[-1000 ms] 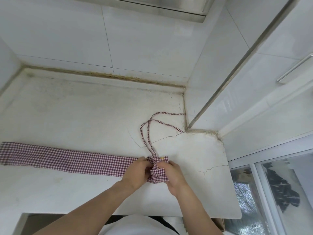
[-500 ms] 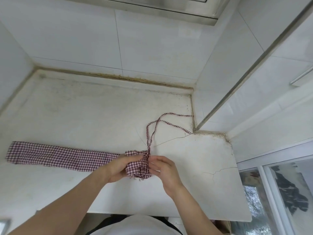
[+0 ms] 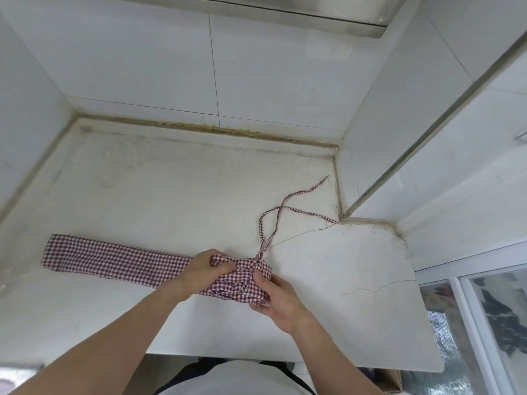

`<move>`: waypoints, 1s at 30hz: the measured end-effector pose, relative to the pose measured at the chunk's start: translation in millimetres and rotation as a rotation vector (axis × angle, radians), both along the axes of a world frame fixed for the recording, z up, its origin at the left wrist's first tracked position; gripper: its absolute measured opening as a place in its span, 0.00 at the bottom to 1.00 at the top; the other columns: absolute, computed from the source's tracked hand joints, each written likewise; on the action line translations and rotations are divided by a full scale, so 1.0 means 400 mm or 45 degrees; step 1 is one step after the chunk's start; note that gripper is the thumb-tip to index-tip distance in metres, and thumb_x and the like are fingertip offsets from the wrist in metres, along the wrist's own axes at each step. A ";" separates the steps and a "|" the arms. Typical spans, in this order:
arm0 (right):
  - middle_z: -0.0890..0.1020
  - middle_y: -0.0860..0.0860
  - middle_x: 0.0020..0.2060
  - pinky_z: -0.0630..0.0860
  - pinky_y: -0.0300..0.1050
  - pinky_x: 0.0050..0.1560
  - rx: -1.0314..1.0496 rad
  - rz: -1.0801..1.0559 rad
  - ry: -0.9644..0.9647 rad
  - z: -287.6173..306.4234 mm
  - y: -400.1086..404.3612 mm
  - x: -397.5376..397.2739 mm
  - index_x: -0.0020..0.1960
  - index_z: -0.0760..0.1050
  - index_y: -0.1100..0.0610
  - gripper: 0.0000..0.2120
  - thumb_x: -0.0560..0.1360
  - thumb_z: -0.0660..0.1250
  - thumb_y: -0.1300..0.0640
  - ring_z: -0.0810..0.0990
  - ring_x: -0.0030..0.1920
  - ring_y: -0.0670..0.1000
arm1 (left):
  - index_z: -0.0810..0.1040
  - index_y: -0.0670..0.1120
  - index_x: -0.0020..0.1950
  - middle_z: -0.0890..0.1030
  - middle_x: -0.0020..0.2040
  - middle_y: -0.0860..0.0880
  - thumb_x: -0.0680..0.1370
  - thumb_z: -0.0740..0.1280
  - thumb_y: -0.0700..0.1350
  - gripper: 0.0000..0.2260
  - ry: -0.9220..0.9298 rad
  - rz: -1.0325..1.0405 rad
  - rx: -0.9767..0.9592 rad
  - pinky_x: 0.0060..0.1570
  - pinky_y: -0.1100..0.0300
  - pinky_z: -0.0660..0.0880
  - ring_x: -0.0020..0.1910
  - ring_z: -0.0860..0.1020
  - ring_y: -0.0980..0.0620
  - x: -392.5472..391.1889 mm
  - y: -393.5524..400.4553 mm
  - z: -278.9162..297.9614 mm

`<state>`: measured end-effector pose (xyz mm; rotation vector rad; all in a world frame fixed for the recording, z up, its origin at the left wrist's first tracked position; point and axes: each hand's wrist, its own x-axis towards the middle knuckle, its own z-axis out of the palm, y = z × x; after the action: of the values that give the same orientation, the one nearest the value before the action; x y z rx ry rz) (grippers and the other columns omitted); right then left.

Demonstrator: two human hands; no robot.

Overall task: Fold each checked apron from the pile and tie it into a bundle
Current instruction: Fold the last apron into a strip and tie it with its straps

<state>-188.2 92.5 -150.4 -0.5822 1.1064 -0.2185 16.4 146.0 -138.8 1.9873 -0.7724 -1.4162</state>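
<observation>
Apron [image 3: 114, 259] — roll thicker than before, both hands [image 3: 209, 269] gripping

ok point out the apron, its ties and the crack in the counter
checked apron [image 3: 114, 259], head view, on the flat folded strip left of the hands
apron ties [image 3: 281, 210], head view, where the two strings cross
counter crack [image 3: 383, 286], head view, on the crack near the right edge

A white, cracked table [image 3: 356, 280] sits in a corner of white tiled walls [image 3: 256, 67], grime along the joint. A window [image 3: 484, 323] stands at right.
</observation>
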 end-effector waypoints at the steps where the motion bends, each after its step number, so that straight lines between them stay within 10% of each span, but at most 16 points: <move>1: 0.85 0.54 0.55 0.82 0.49 0.50 -0.032 -0.011 0.051 -0.002 0.000 -0.001 0.63 0.77 0.60 0.34 0.63 0.81 0.46 0.84 0.56 0.55 | 0.78 0.49 0.58 0.81 0.53 0.54 0.76 0.73 0.53 0.14 -0.101 -0.070 -0.025 0.48 0.65 0.74 0.52 0.79 0.57 0.000 0.000 -0.010; 4: 0.87 0.54 0.50 0.83 0.50 0.48 -0.159 -0.044 0.200 -0.007 -0.004 -0.009 0.58 0.80 0.61 0.42 0.48 0.85 0.43 0.86 0.51 0.54 | 0.76 0.50 0.60 0.79 0.56 0.52 0.79 0.69 0.52 0.12 -0.274 -0.196 -0.052 0.56 0.60 0.72 0.58 0.77 0.52 0.001 0.005 -0.047; 11: 0.87 0.51 0.41 0.84 0.48 0.46 -0.398 -0.025 0.456 -0.022 -0.006 -0.024 0.47 0.83 0.58 0.20 0.61 0.84 0.50 0.86 0.43 0.51 | 0.69 0.52 0.68 0.77 0.58 0.53 0.78 0.68 0.58 0.22 -0.249 -0.364 -0.039 0.56 0.60 0.74 0.59 0.77 0.52 -0.061 -0.006 -0.035; 17: 0.86 0.51 0.49 0.83 0.46 0.50 -0.331 0.146 0.378 -0.002 -0.035 -0.049 0.55 0.80 0.58 0.41 0.48 0.84 0.39 0.86 0.48 0.51 | 0.71 0.50 0.69 0.78 0.61 0.50 0.77 0.71 0.53 0.21 -0.274 -0.503 0.021 0.61 0.57 0.74 0.60 0.76 0.53 -0.070 -0.018 -0.040; 22: 0.86 0.55 0.51 0.82 0.55 0.55 -0.128 0.239 0.259 0.019 -0.064 -0.076 0.57 0.80 0.61 0.20 0.68 0.80 0.60 0.85 0.53 0.56 | 0.59 0.52 0.80 0.65 0.70 0.48 0.82 0.59 0.49 0.25 -0.700 -0.849 0.145 0.75 0.51 0.56 0.71 0.60 0.48 -0.096 -0.024 -0.048; 30: 0.87 0.53 0.39 0.84 0.49 0.43 -0.333 0.082 0.486 0.060 -0.071 -0.100 0.46 0.83 0.61 0.13 0.64 0.81 0.61 0.87 0.42 0.53 | 0.69 0.47 0.72 0.67 0.65 0.46 0.76 0.66 0.52 0.25 -0.942 -0.983 0.088 0.66 0.52 0.67 0.66 0.66 0.46 -0.167 -0.042 -0.045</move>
<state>-228.3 63.9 -126.5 -0.9186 1.4365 -0.2022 -50.6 129.4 -156.8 2.4074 -1.9993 -1.0182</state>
